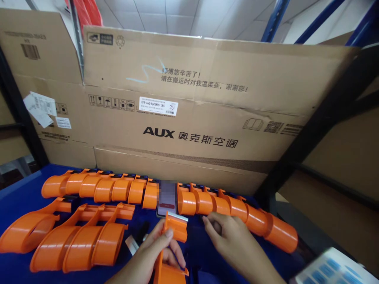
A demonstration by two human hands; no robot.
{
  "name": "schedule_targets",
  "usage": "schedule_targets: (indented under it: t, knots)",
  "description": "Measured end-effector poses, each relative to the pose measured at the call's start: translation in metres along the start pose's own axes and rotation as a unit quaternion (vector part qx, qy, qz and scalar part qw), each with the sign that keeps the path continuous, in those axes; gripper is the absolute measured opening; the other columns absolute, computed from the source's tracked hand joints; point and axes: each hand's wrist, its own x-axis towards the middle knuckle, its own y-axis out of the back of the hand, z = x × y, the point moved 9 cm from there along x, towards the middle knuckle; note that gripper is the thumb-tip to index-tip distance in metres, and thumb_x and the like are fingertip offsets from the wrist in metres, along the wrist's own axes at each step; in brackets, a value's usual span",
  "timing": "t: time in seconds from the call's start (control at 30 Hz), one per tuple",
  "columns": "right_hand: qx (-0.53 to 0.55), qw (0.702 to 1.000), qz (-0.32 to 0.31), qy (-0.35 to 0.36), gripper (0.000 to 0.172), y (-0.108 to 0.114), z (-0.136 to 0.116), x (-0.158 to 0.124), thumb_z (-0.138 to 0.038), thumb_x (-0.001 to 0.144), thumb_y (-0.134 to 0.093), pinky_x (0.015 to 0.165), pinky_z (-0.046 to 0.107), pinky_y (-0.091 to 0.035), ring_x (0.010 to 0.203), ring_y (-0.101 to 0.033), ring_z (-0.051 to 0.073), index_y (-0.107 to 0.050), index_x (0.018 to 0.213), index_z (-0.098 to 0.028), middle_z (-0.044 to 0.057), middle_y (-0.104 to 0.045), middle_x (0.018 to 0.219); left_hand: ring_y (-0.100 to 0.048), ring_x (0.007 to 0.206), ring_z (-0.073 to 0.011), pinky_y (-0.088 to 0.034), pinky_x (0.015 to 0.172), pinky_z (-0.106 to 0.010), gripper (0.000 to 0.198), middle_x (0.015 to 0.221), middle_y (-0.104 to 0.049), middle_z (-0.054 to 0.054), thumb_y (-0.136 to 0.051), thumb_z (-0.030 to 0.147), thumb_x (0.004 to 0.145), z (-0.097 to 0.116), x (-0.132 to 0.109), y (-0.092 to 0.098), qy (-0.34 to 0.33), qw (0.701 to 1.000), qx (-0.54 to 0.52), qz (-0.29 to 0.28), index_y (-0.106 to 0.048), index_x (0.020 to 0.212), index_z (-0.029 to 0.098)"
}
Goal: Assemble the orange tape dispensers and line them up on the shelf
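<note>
My left hand (166, 244) is closed around an orange tape dispenser (177, 229). A serrated metal blade (178, 216) runs along the dispenser's upper edge, and its lower part reaches the bottom of the view. To the right, my right hand (226, 232) has its fingers curled together, thumb against forefinger, just above the blue surface. A small dark bit shows at its fingertips, too little to name. Beside my left wrist lie a metallic strip (132, 245) and a black object (142, 232), partly hidden by the hand.
More orange tape dispensers (103, 190) stand in a back row, continuing on the right (227, 207). Several others (81, 244) are at front left. A phone (167, 197) stands between the rows. Behind is a cardboard sheet (192, 118); a white-and-blue box (334, 268) sits at lower right.
</note>
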Motion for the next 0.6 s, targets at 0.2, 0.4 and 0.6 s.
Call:
schedule_targets:
  t: [0.2, 0.4, 0.6]
  knots:
    - [-0.078, 0.987, -0.117, -0.079, 0.021, -0.013, 0.055, -0.004, -0.037, 0.083, -0.070, 0.056, 0.029, -0.038, 0.069, -0.066, 0.024, -0.067, 0.071, -0.020, 0.007, -0.072, 0.075, -0.071, 0.056, -0.0168, -0.048, 0.049, -0.022, 0.041, 0.078, -0.072, -0.003, -0.065, 0.055, 0.086, 0.005, -0.006, -0.001, -0.003, 1.000, 0.010, -0.011, -0.065, 0.103, 0.018]
    - [-0.100, 0.985, -0.137, -0.038, 0.009, -0.027, 0.034, -0.006, -0.018, 0.076, -0.072, 0.056, 0.028, -0.034, 0.069, -0.065, 0.022, -0.064, 0.074, -0.020, 0.005, -0.071, 0.077, -0.067, 0.058, -0.0156, -0.052, 0.063, -0.028, 0.041, 0.076, -0.071, -0.002, -0.065, 0.050, 0.087, 0.013, -0.008, 0.000, -0.021, 0.999, 0.035, -0.004, -0.065, 0.111, 0.018]
    - [0.015, 0.994, -0.091, 0.055, 0.009, -0.008, -0.002, -0.005, -0.031, 0.093, -0.059, 0.061, 0.028, -0.041, 0.069, -0.060, 0.018, -0.062, 0.092, -0.023, 0.002, -0.066, 0.083, -0.065, 0.062, -0.0165, -0.050, 0.067, -0.029, 0.040, 0.080, -0.070, -0.002, -0.063, 0.043, 0.085, 0.018, -0.009, 0.005, -0.016, 0.996, 0.077, 0.036, -0.063, 0.116, 0.017]
